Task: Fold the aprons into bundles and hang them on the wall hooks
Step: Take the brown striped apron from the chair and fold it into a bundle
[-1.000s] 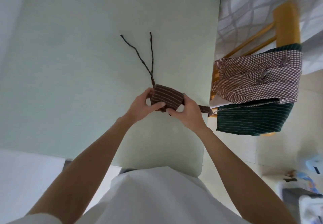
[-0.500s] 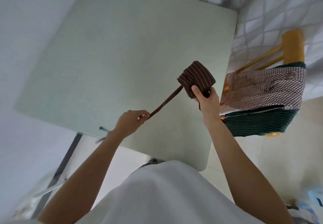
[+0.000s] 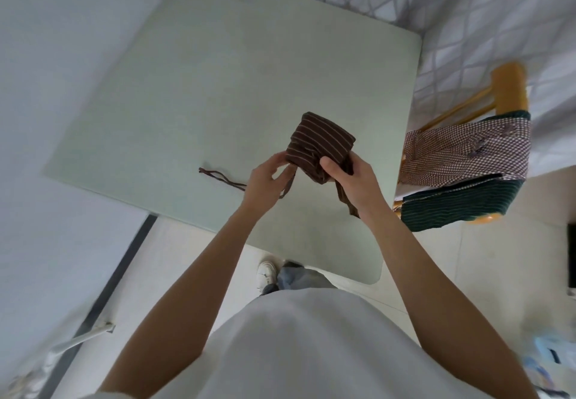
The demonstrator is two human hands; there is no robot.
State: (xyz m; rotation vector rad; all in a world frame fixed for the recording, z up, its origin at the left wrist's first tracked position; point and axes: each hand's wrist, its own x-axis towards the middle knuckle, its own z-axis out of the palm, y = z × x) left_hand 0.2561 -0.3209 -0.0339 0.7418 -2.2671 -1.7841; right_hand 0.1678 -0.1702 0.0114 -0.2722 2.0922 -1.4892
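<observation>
A brown striped apron bundle (image 3: 319,143) is held up above the pale green table (image 3: 218,93). My right hand (image 3: 352,183) grips its lower right side, thumb pressed on the fabric. My left hand (image 3: 266,180) holds a strap at the bundle's lower left. The thin strap ends (image 3: 219,177) trail left from that hand onto the table, and another strap hangs down beside my right wrist. No wall hooks are in view.
A wooden chair (image 3: 506,87) stands right of the table, with a checked apron (image 3: 467,155) and a dark green striped apron (image 3: 461,202) draped over it. A white wall runs along the left. My shoe (image 3: 266,274) shows below the table edge.
My left hand, which was pulling a strap out taut to the lower left, has come back up to the bundle. The strap now hangs slack with its ends on the table.
</observation>
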